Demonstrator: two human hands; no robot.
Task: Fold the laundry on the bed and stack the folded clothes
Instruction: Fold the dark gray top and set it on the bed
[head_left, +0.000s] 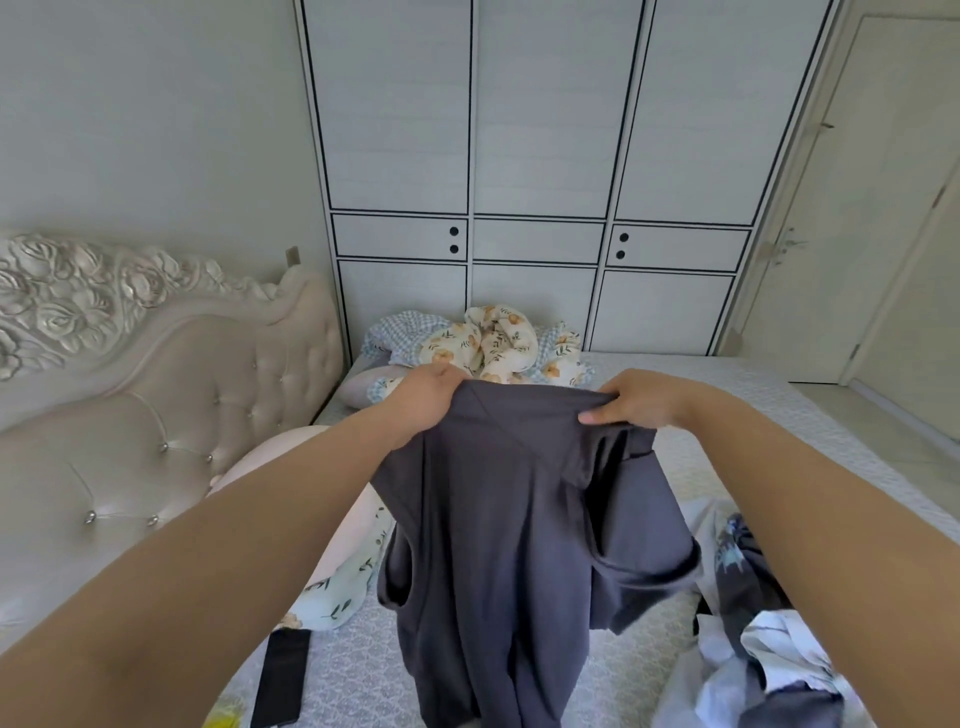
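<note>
A dark grey T-shirt (498, 530) hangs in the air above the bed (727, 415), held up by its top edge. My left hand (423, 397) grips the top left corner of the shirt, fingers curled over the cloth. My right hand (631, 402) grips the top right corner, thumb in front of the fabric. The shirt's sleeves droop at both sides and its lower part falls out of view at the bottom. A heap of unfolded white, blue and dark clothes (763, 623) lies on the bed at the lower right, partly behind my right forearm.
A crumpled floral and checked blanket (488, 343) lies at the far end of the bed. A pink pillow (343, 519) and a floral one sit by the padded headboard (156, 405). A black phone (280, 675) lies near the lower left. A white wardrobe (535, 182) stands behind.
</note>
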